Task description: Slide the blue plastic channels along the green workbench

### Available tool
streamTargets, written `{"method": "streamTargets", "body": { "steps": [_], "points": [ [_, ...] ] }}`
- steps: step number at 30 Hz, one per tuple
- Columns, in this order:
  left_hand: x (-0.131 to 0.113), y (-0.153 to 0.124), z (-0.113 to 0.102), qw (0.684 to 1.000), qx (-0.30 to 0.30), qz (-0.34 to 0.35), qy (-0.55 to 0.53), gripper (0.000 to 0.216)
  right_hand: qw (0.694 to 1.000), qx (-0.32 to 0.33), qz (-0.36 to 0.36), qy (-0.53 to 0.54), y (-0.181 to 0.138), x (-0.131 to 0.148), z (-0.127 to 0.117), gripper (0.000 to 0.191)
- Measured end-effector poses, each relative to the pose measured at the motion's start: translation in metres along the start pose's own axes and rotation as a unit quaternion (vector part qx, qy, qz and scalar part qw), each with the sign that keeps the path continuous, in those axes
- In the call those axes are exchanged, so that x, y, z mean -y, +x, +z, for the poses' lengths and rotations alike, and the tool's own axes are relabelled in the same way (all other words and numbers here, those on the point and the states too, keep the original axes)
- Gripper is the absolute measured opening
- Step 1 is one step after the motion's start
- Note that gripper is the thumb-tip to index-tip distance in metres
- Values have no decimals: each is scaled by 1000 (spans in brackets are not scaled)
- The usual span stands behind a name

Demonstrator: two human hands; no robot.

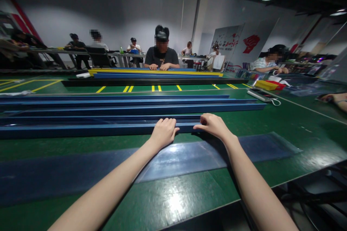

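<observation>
Green tabletop [214, 184] in a large workroom; across it, in front of the wearer, a blue channel [81, 130] is laid lengthwise from the left edge of view. Near its right end the channel is gripped by the left hand [164, 131], fingers over the top and thumb at the near wall; the end itself is clasped between the thumb and curled fingers of the right hand [214, 126]. On the near side, a clear plastic sleeve [184, 158] is spread flat, partly overhung by both forearms; beyond the channel, further blue channels [162, 108] are ranged roughly parallel; farther off, a black strip [151, 81] and a yellow strip [162, 73] are seen, behind which a co-worker [162, 56] is seated.
</observation>
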State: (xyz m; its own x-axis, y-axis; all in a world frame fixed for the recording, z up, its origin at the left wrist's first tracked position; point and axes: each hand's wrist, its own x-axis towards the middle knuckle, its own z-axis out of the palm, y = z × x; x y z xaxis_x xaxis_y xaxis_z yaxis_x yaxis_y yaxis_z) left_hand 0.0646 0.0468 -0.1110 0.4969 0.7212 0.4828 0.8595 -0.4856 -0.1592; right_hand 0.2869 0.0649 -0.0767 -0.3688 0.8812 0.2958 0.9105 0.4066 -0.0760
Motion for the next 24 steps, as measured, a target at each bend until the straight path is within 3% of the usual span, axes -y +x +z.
{"method": "streamTargets", "body": {
  "steps": [15, 24],
  "points": [
    [2, 6, -10, 991, 35, -69, -107, 13, 1000, -1, -4, 3, 0, 0, 0, 38],
    [0, 3, -6, 996, 21, -52, -66, 15, 999, -5, -32, -23, -1, 0, 2, 39]
  ]
}}
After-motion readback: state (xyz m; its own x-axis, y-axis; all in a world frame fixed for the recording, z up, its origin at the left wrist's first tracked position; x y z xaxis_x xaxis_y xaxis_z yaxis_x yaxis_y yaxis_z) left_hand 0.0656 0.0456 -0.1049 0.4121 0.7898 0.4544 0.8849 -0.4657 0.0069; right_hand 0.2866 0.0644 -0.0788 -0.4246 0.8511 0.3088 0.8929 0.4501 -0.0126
